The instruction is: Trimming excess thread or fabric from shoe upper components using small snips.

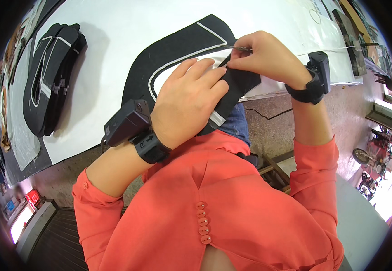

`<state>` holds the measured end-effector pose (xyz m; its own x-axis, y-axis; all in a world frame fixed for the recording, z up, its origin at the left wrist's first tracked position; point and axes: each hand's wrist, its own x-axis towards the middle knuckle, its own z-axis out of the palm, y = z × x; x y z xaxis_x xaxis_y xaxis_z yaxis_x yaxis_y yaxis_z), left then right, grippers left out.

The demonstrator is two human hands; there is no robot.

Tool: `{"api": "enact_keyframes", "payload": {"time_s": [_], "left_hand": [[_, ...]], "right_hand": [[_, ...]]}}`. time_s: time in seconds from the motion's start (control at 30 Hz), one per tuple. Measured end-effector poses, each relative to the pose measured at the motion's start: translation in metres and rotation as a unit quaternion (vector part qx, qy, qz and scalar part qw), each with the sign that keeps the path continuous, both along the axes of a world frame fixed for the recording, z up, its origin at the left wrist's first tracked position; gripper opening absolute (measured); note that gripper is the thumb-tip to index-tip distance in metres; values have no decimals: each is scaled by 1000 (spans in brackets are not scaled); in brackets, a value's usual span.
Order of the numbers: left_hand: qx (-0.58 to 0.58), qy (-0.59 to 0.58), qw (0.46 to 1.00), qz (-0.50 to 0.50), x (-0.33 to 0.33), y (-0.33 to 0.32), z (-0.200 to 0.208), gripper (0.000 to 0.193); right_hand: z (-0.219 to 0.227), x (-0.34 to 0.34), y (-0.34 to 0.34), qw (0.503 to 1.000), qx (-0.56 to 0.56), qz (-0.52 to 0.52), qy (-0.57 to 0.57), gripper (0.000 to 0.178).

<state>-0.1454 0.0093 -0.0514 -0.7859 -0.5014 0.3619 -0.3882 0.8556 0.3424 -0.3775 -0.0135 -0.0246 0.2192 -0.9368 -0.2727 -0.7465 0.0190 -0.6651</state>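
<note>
Two hands: both mine, busy on one piece of black fabric at the near edge of the table (114, 31).
Stack: a pile of black fabric pieces (53, 77) with white trim lies near the left edge of the table, well apart from my hands.
Left hand: my left hand (187, 101) lies flat on the black fabric piece (178, 49), fingers stretched out and close together, pressing the cloth down rather than gripping it.
Left wrist: a black box on a strap (130, 124) sits on it, just past the near edge of the table.
Fabric piece: curved, black, edged with a white stripe; it rests on the table near its near edge and folds over that edge under my hands.
Right hand: my right hand (264, 54) is curled tight, thumb and fingertips pinched on the fabric's edge, with a small metal tool (240, 48) held in the pinch; I cannot tell what kind.
Right wrist: a second black box on a strap (316, 77).
Clothing: orange sleeves and shirt (232, 203) below.
</note>
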Motion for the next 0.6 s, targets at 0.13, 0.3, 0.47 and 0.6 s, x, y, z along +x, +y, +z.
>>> {"api": "enact_keyframes", "payload": {"time_s": [0.13,0.3,0.47,0.6], "left_hand": [[4,4,1000,-12,-1,-5,0,24],[-13,7,1000,-14,-4,-11,-1,23],[-24,-8,999,-32,-13,-22,0,24],[-31,-25,998,-50,-15,-31,-2,25]], "right_hand": [[0,-19,-1,1000,0,-23,-10,27],[-6,-22,-5,999,-12,-45,-23,27],[-5,-17,-10,999,-4,-50,18,31],[-7,-16,-6,999,-18,-47,11,28]]}}
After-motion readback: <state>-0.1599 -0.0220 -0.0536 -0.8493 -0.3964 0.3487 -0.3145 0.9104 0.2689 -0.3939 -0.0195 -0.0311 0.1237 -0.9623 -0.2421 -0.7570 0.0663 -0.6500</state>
